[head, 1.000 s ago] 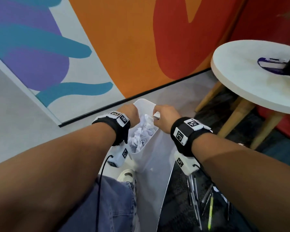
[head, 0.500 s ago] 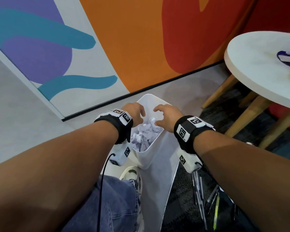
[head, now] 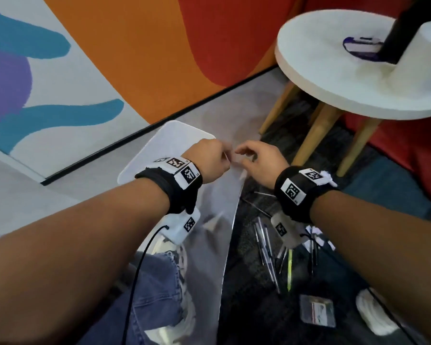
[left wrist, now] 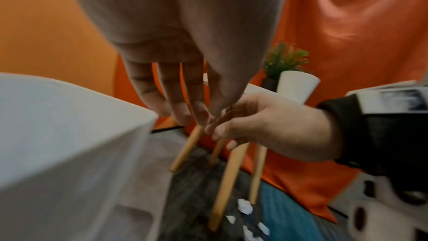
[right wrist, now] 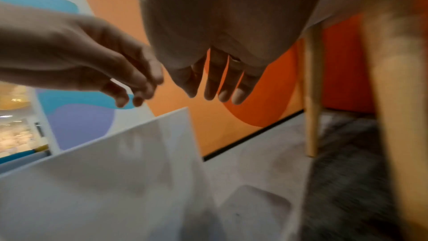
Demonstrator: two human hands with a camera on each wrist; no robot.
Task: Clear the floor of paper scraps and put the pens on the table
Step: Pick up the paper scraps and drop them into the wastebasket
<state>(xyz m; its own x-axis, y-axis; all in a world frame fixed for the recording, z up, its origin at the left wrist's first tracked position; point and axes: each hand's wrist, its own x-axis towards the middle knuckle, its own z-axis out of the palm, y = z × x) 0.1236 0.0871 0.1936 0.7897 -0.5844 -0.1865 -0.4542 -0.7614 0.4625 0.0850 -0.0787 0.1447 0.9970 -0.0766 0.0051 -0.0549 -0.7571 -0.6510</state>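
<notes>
My left hand (head: 222, 155) and right hand (head: 241, 155) hang close together just right of the white bin (head: 159, 150), fingertips nearly touching. In the left wrist view the left fingers (left wrist: 183, 114) point down and almost meet the right hand (left wrist: 222, 135). The right wrist view shows the right fingers (right wrist: 217, 94) straight and bare. I see nothing held in either hand. Several pens (head: 266, 247), one yellow-green (head: 289, 270), lie on the dark carpet under my right wrist. Paper scraps (left wrist: 245, 208) lie on the carpet near the table legs. The bin's inside is hidden.
A round white table (head: 334, 70) on wooden legs (head: 316, 135) stands at the right, with a purple-rimmed thing (head: 358, 46) on it. A small clear packet (head: 316, 313) lies on the carpet near my shoe (head: 373, 312). A potted plant (left wrist: 294, 83) stands behind.
Both hands have lifted out of the bin, where they pressed on crumpled paper, and shifted right. My view has swung right, bringing more of the pens and table into sight.
</notes>
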